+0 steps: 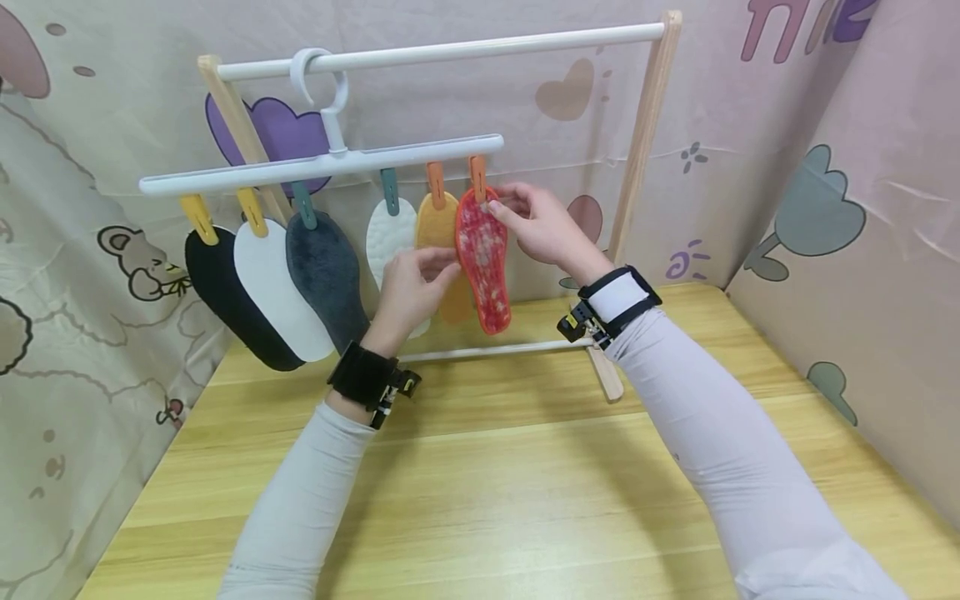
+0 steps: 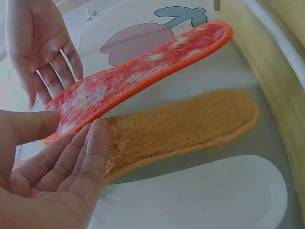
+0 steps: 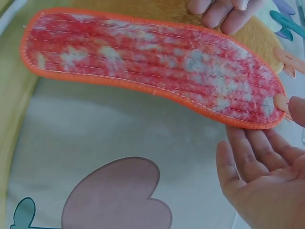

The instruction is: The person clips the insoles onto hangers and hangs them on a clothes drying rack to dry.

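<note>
A red mottled insole (image 1: 483, 258) with an orange rim hangs toe-down from an orange clothespin (image 1: 477, 177) at the right end of a white hanger (image 1: 405, 155). My right hand (image 1: 551, 227) is at its upper right edge, thumb near the clothespin and loosely extended fingers at the edge. My left hand (image 1: 411, 287) is at its left edge; in the left wrist view the thumb overlaps the red face and the fingertips lie along the rim. Behind the left fingers hangs a fuzzy tan insole (image 2: 181, 129), beside a white insole (image 2: 205, 200).
More insoles hang at the hanger's left: black (image 1: 232, 300), white (image 1: 273, 292) and dark grey (image 1: 322, 271), from yellow and teal clothespins. The hanger hooks over the white bar (image 1: 480, 52) of a wooden-legged rack on a wooden table (image 1: 480, 500). Patterned cloth (image 1: 862, 275) surrounds it.
</note>
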A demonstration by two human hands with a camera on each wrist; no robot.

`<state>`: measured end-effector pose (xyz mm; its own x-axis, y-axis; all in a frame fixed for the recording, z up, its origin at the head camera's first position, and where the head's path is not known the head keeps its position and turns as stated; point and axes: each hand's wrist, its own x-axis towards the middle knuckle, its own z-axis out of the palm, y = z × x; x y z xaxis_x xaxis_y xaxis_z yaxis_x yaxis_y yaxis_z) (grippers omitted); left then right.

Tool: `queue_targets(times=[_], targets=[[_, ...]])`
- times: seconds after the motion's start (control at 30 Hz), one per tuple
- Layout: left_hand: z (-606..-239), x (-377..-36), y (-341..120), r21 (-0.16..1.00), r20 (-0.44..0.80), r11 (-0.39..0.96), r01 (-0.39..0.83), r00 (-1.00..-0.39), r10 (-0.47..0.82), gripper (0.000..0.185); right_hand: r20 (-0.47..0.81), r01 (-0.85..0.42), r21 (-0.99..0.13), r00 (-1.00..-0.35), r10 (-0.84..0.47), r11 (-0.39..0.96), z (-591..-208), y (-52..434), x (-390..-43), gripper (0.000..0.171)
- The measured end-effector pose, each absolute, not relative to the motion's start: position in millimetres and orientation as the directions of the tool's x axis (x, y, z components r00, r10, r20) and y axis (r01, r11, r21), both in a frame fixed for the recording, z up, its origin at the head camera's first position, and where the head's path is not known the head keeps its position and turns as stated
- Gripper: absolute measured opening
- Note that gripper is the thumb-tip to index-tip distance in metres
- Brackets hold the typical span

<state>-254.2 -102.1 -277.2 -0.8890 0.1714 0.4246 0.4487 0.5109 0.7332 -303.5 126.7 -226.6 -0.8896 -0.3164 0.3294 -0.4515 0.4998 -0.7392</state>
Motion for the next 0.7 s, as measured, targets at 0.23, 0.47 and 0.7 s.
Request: queue_targets(times=[0.23,0.47,0.7], targets=[[-284,-244,-111,0.739,0.392,0.524,0.424,-0.903,0.178,0.031,0.327,-0.433,-0.719,-0.901,-0.285,0.545,-240,137,-295,0.052],[-291,-233,-126,0.698,0.402,0.563,0.443,-0.893,0.204,0.034,0.319,-0.426,-0.700,-0.905,-0.283,0.573,-252,150,-279,0.054],[-301,-218,-142,0.630,0.369,0.653,0.421,-0.902,0.226,0.043,0.329,-0.437,-0.684,-0.900,-0.287,0.584,-263,164,-257,0.055]])
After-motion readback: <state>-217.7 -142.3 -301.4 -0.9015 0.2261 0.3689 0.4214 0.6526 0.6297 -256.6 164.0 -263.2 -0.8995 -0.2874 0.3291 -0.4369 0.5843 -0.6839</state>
